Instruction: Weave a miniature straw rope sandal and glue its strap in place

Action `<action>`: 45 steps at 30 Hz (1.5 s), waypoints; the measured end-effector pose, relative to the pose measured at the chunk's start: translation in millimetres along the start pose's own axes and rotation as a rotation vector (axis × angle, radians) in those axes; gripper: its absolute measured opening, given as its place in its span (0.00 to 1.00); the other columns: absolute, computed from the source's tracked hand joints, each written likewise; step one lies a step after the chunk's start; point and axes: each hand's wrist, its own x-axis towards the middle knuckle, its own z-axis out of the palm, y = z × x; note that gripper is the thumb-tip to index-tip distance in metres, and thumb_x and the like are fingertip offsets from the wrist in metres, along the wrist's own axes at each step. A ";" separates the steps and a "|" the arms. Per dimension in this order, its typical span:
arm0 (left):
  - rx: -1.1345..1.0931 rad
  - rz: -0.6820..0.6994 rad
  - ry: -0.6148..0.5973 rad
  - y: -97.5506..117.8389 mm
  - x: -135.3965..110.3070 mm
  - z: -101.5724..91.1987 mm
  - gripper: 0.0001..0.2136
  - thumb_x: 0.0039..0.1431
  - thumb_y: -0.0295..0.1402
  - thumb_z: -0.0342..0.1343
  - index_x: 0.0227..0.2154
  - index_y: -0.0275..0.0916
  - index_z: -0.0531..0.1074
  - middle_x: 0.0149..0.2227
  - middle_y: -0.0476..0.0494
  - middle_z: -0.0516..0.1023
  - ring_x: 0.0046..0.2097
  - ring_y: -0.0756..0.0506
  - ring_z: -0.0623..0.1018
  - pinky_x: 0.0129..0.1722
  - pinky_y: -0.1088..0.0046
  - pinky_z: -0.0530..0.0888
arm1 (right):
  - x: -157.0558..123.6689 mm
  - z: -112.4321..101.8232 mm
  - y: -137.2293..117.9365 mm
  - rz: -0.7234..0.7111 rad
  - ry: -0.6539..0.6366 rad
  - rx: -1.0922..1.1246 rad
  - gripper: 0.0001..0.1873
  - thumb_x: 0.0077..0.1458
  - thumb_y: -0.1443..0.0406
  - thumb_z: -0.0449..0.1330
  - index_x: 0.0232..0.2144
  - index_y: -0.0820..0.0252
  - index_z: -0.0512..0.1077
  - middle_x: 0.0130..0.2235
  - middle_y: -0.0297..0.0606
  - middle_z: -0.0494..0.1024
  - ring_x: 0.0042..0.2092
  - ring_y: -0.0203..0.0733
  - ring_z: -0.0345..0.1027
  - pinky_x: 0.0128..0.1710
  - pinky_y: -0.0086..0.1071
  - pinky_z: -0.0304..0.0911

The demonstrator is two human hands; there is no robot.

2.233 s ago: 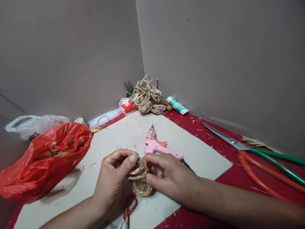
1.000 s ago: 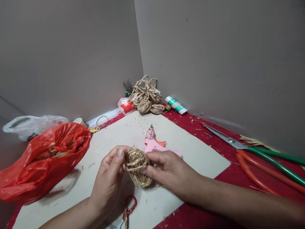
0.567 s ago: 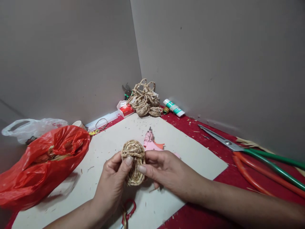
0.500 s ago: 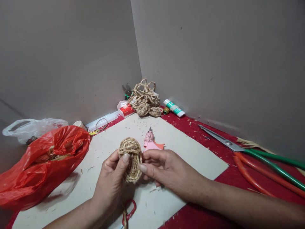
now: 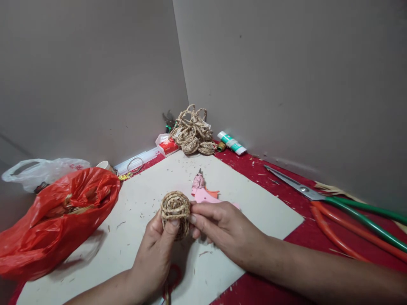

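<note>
A small slipper-shaped piece of coiled straw braid (image 5: 175, 205) is held up above the white board (image 5: 254, 203). My left hand (image 5: 156, 243) grips it from the lower left, thumb pressed on the front and fingers behind. At its right edge, my right hand (image 5: 224, 228) pinches with thumb and forefinger; whether a loose braid end lies between them is hidden. Just beyond my right hand lies a pink glue gun (image 5: 199, 190) with an orange trigger. Under my left hand, a red scissors handle (image 5: 174, 275) shows partly in shadow.
A heap of straw braid (image 5: 190, 131) sits in the corner, near pliers (image 5: 168, 120) and a green-white packet (image 5: 232, 143). Large shears (image 5: 305, 190) with green and orange handles lie right. A red plastic bag (image 5: 73, 212) and a white bag (image 5: 44, 171) rest left.
The straw piece has tipped, its top coming toward me, so it looks shorter and lower. My left hand has shifted slightly right; my right hand stays at its edge.
</note>
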 end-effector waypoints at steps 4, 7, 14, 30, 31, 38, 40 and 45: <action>-0.020 -0.005 0.025 -0.1 0.6 3.6 0.10 0.62 0.37 0.56 0.41 0.39 0.75 0.37 0.45 0.78 0.37 0.49 0.75 0.42 0.73 0.71 | -0.5 0.5 1.4 0.003 -0.019 0.001 0.14 0.63 0.65 0.49 0.26 0.60 0.67 0.24 0.32 0.70 0.26 0.32 0.64 0.26 0.24 0.59; -0.038 -0.013 0.050 1.6 0.9 4.8 0.09 0.60 0.37 0.58 0.39 0.38 0.76 0.35 0.44 0.79 0.37 0.49 0.76 0.42 0.73 0.71 | -0.5 -0.2 0.5 0.013 -0.013 0.002 0.15 0.63 0.64 0.49 0.26 0.61 0.68 0.24 0.32 0.71 0.26 0.32 0.64 0.26 0.24 0.59; -0.076 -0.044 -0.061 8.6 7.8 2.4 0.11 0.61 0.36 0.57 0.43 0.39 0.76 0.41 0.43 0.79 0.42 0.48 0.76 0.45 0.75 0.71 | 0.9 -1.2 -2.4 0.023 0.002 -0.009 0.16 0.62 0.64 0.50 0.23 0.61 0.68 0.24 0.34 0.72 0.25 0.32 0.64 0.26 0.25 0.60; -0.130 -0.079 -0.038 20.6 10.7 -0.8 0.10 0.55 0.32 0.63 0.41 0.39 0.77 0.41 0.43 0.80 0.41 0.47 0.78 0.42 0.74 0.73 | 1.7 0.5 1.2 0.048 0.075 0.081 0.09 0.54 0.62 0.59 0.38 0.59 0.71 0.29 0.34 0.74 0.28 0.36 0.66 0.27 0.28 0.61; -0.118 -0.069 -0.045 19.4 10.6 -0.9 0.12 0.55 0.32 0.63 0.43 0.39 0.76 0.43 0.42 0.80 0.43 0.46 0.77 0.44 0.72 0.72 | 1.5 0.1 1.3 0.021 0.074 0.054 0.08 0.54 0.64 0.59 0.38 0.59 0.71 0.29 0.34 0.74 0.29 0.35 0.66 0.27 0.28 0.61; -0.099 -0.052 -0.052 16.3 11.0 -0.7 0.12 0.55 0.31 0.63 0.44 0.40 0.75 0.43 0.44 0.79 0.44 0.46 0.77 0.46 0.72 0.71 | 2.8 -2.6 -3.9 -0.056 0.099 -0.042 0.05 0.55 0.68 0.55 0.26 0.60 0.67 0.25 0.31 0.70 0.27 0.33 0.61 0.26 0.26 0.58; -0.109 -0.044 -0.052 15.2 10.8 0.3 0.12 0.55 0.30 0.62 0.43 0.40 0.75 0.42 0.45 0.79 0.43 0.48 0.77 0.45 0.74 0.71 | 2.6 -2.9 -4.2 -0.060 0.099 -0.085 0.08 0.55 0.68 0.55 0.24 0.60 0.66 0.22 0.30 0.67 0.25 0.32 0.59 0.24 0.26 0.56; -0.127 -0.059 -0.053 11.2 9.5 3.2 0.10 0.58 0.29 0.59 0.43 0.40 0.75 0.41 0.44 0.79 0.39 0.49 0.77 0.42 0.74 0.72 | 0.0 -1.9 -0.6 -0.024 0.056 -0.100 0.11 0.59 0.66 0.52 0.24 0.60 0.65 0.22 0.31 0.69 0.24 0.33 0.63 0.23 0.26 0.57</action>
